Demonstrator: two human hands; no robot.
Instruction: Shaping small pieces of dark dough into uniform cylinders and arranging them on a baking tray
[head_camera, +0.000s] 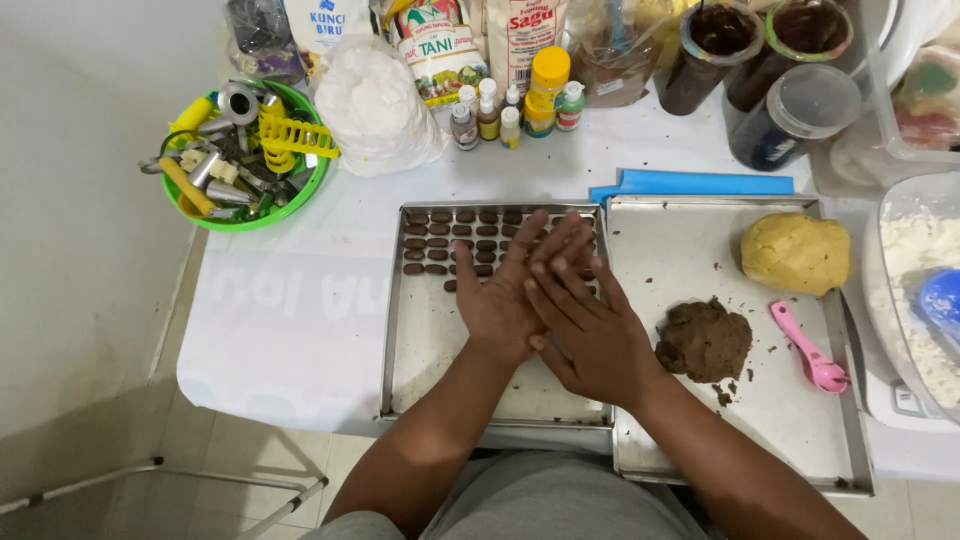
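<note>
My left hand (497, 300) and my right hand (592, 335) are pressed flat together, palm on palm, with the right hand on top. They hover over the left metal tray (392, 330). Whatever lies between the palms is hidden. Rows of small brown dough pieces (440, 243) fill the far part of that tray, partly covered by my fingers. On the right metal tray (700, 235) sit a lump of brown dough (705, 340), a ball of yellow dough (795, 253) and a pink spoon (812, 352).
A green bowl of metal and yellow tools (245, 150) stands at the back left. A white bag (375, 105), small bottles (510, 110), packets and dark jars (760, 60) line the back. A flour container (920, 280) is at the right, and a blue flat tool (700, 183) lies behind the trays.
</note>
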